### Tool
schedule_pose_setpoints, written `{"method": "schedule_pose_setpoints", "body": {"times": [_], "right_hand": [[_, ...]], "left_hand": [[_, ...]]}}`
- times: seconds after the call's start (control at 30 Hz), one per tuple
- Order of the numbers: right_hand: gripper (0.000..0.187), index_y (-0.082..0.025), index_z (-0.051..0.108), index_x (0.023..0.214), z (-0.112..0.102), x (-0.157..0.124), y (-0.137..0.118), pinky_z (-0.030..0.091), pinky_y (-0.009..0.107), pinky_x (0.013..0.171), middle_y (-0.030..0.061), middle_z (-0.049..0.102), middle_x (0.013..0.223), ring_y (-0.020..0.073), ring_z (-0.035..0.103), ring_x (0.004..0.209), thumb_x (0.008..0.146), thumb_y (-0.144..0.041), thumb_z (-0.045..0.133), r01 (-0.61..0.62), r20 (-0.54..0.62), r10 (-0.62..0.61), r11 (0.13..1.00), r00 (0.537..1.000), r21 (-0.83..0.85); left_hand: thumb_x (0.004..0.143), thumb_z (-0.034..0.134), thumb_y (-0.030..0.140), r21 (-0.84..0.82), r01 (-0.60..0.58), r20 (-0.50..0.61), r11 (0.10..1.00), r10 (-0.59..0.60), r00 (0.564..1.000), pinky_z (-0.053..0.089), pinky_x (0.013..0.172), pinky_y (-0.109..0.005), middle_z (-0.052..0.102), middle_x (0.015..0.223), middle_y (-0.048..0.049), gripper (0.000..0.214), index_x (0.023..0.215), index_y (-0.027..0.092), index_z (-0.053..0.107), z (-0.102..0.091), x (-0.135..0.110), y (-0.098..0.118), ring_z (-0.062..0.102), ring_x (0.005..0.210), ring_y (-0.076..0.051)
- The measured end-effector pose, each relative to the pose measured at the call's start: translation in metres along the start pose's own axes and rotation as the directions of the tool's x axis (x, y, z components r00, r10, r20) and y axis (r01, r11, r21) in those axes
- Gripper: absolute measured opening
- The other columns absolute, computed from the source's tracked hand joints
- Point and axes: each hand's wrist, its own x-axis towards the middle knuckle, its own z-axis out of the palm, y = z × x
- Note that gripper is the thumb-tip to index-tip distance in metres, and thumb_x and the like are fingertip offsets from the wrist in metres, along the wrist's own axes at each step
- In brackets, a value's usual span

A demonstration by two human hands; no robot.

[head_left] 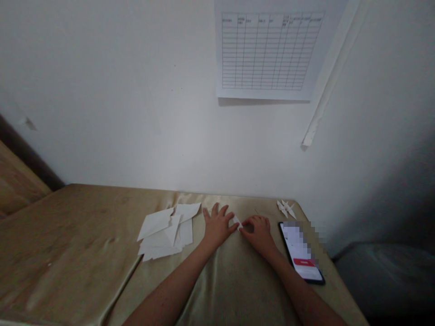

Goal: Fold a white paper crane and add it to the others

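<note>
A small folded piece of white paper (237,222) lies on the tan cloth-covered table (84,244) between my two hands. My left hand (217,225) lies flat with its fingers spread, its fingertips touching the paper's left side. My right hand (258,232) is curled, its fingers pinching the paper's right edge. A loose pile of white paper sheets (168,231) lies just left of my left hand.
A smartphone (302,253) with a lit screen lies to the right of my right hand near the table's right edge. Folded white paper figures (286,208) sit at the far right corner. A printed table sheet (272,50) hangs on the white wall behind.
</note>
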Motion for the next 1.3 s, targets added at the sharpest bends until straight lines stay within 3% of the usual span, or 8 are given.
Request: {"method": "schedule_pose_setpoints", "body": {"times": [0.23, 0.4, 0.53, 0.77, 1.03, 1.3], "right_hand": [[0.012, -0.025, 0.075, 0.086, -0.003, 0.002, 0.004, 0.027, 0.041, 0.105, 0.0048, 0.070, 0.106, 0.0246, 0.054, 0.112, 0.087, -0.032, 0.065, -0.011, 0.009, 0.012, 1.000, 1.000, -0.028], [0.014, -0.026, 0.076, 0.086, -0.003, 0.005, 0.006, 0.026, 0.041, 0.105, 0.0050, 0.070, 0.107, 0.0251, 0.052, 0.114, 0.087, -0.034, 0.065, -0.051, 0.003, 0.051, 0.997, 0.999, -0.054], [0.017, -0.025, 0.075, 0.085, -0.003, 0.005, 0.006, 0.026, 0.041, 0.104, 0.0048, 0.070, 0.108, 0.0257, 0.050, 0.114, 0.087, -0.037, 0.064, -0.083, -0.001, 0.083, 0.995, 0.997, -0.059], [0.019, -0.024, 0.076, 0.080, -0.002, 0.006, 0.007, 0.027, 0.043, 0.104, 0.0071, 0.068, 0.111, 0.0286, 0.049, 0.113, 0.084, -0.039, 0.066, -0.141, -0.025, 0.139, 0.987, 0.990, -0.074], [0.018, -0.024, 0.077, 0.078, 0.000, 0.009, 0.004, 0.028, 0.043, 0.102, 0.0086, 0.069, 0.110, 0.0294, 0.050, 0.111, 0.082, -0.038, 0.067, -0.190, -0.041, 0.187, 0.979, 0.981, -0.078], [0.017, -0.024, 0.075, 0.091, 0.001, 0.005, 0.004, 0.027, 0.044, 0.103, 0.0072, 0.066, 0.111, 0.0282, 0.048, 0.112, 0.087, -0.037, 0.065, -0.127, -0.060, 0.120, 0.983, 0.991, -0.132]], "left_hand": [[0.086, 0.068, 0.049, 0.009, -0.002, -0.069, 1.000, 0.002, 0.998, 0.006, 0.113, -0.076, 0.063, 0.133, -0.0023, 0.023, 0.099, 0.031, 0.072, -0.007, 0.000, -0.001, 0.037, 0.137, -0.038], [0.083, 0.073, 0.045, -0.017, -0.007, -0.070, 1.000, 0.006, 0.998, 0.013, 0.112, -0.074, 0.064, 0.129, -0.0015, 0.021, 0.082, 0.025, 0.070, -0.009, -0.004, 0.000, 0.042, 0.132, -0.036], [0.083, 0.074, 0.042, -0.049, -0.028, -0.047, 0.998, 0.026, 0.999, 0.010, 0.113, -0.074, 0.065, 0.128, 0.0006, 0.019, 0.078, 0.024, 0.069, -0.013, -0.005, 0.001, 0.041, 0.132, -0.036], [0.083, 0.075, 0.033, -0.112, -0.032, 0.018, 0.993, 0.034, 0.999, 0.012, 0.113, -0.072, 0.061, 0.135, 0.0007, 0.008, 0.090, 0.030, 0.072, -0.010, -0.004, 0.002, 0.039, 0.134, -0.033], [0.088, 0.070, 0.026, -0.182, -0.129, 0.073, 0.975, 0.144, 0.987, 0.012, 0.116, -0.068, 0.053, 0.144, 0.0047, 0.023, 0.100, 0.045, 0.076, -0.003, -0.002, -0.005, 0.036, 0.136, -0.030], [0.086, 0.071, 0.038, -0.202, -0.111, 0.133, 0.973, 0.139, 0.981, 0.011, 0.112, -0.074, 0.052, 0.146, 0.0045, 0.014, 0.099, 0.040, 0.075, -0.008, -0.002, -0.005, 0.033, 0.139, -0.033]]}}
